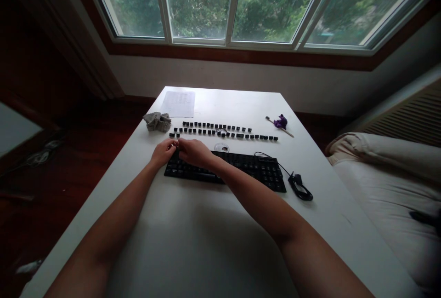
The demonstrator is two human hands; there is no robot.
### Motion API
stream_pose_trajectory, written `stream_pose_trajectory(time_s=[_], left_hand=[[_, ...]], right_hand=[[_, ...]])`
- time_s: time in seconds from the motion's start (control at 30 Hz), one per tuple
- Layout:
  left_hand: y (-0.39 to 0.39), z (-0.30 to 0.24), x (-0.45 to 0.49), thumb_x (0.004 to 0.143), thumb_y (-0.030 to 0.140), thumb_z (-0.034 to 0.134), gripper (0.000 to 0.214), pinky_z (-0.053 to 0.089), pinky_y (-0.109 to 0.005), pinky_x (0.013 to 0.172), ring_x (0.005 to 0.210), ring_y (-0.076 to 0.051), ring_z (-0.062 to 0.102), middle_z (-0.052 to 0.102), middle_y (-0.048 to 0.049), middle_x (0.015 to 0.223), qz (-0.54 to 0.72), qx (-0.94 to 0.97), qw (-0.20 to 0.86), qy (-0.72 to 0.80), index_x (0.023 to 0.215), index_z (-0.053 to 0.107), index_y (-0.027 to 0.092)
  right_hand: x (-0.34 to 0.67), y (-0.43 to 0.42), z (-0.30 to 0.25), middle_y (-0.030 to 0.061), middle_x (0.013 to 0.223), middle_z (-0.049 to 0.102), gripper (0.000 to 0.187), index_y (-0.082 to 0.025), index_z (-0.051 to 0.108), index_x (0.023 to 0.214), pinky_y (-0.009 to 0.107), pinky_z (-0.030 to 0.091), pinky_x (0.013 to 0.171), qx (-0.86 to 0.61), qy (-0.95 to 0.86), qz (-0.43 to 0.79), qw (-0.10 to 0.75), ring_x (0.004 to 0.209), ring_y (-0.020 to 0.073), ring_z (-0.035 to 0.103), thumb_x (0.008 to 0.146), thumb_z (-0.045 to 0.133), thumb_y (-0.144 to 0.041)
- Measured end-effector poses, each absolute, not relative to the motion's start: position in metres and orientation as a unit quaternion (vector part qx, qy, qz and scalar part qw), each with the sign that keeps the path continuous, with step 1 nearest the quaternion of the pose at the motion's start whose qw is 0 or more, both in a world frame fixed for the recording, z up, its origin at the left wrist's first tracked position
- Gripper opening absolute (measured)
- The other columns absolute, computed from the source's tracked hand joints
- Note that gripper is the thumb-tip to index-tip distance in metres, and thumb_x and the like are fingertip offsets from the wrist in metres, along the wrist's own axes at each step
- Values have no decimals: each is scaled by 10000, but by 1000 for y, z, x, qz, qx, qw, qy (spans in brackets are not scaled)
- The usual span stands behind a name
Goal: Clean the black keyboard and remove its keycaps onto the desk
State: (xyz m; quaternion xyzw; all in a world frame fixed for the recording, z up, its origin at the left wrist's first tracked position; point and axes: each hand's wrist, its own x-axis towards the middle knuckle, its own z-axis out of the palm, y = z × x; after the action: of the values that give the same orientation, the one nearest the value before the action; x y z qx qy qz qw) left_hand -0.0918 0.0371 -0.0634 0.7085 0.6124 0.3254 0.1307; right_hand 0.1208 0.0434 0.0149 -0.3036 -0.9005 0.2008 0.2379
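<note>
A black keyboard (250, 167) lies on the white table, partly covered by my right forearm. My left hand (163, 153) is at its far left corner, fingers closed. Reaching across the keyboard, my right hand (195, 152) has its fingers bent and pressed together, close to the left fingertips. Whatever sits between the fingertips is too small to make out. Beyond the hands, loose black keycaps (240, 135) stand in three rough rows. A small clear round dish (221, 147) rests between the rows and the keyboard, with something dark in it.
The keyboard's coiled black cable (301, 190) lies at its right. A crumpled grey cloth (157, 122) and a printed paper sheet (178, 104) are at the far left. A thin brush (288, 133) and a purple cloth (281, 121) lie far right. A bed (379, 183) flanks the table (206, 238).
</note>
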Motion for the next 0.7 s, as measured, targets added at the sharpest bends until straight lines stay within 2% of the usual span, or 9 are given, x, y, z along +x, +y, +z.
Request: stream_pose_trajectory(time_s=[0.13, 0.33, 0.57, 0.7], left_hand=[[34, -61, -91, 830, 225, 485, 265, 489, -323, 796, 875, -202, 634, 708, -23, 978, 331, 707, 140, 609, 957, 717, 230], [33, -59, -90, 834, 209, 491, 282, 507, -330, 833, 911, -206, 646, 722, -20, 1013, 330, 699, 154, 615, 977, 732, 243], [32, -58, -88, 840, 211, 499, 261, 504, -334, 834, 880, -200, 631, 707, -32, 995, 332, 697, 145, 619, 955, 732, 229], [26, -49, -86, 849, 230, 519, 257, 499, -327, 833, 973, -209, 621, 688, -40, 1043, 354, 706, 131, 599, 1001, 726, 231]], right_hand=[[133, 35, 15, 29, 783, 689, 190, -224, 631, 959, 270, 315, 601, -326, -892, 197, 244, 672, 189, 574, 777, 618, -171], [150, 37, 3, -15, 719, 670, 75, -224, 606, 869, 248, 401, 628, -348, -832, 316, 296, 639, 148, 588, 798, 614, -202], [160, 41, -13, -13, 698, 683, 64, -226, 560, 845, 277, 526, 613, -400, -683, 470, 391, 677, 186, 698, 804, 609, -229], [166, 44, -13, -20, 690, 684, 106, -228, 552, 860, 292, 556, 622, -402, -657, 494, 404, 682, 196, 720, 795, 633, -249]])
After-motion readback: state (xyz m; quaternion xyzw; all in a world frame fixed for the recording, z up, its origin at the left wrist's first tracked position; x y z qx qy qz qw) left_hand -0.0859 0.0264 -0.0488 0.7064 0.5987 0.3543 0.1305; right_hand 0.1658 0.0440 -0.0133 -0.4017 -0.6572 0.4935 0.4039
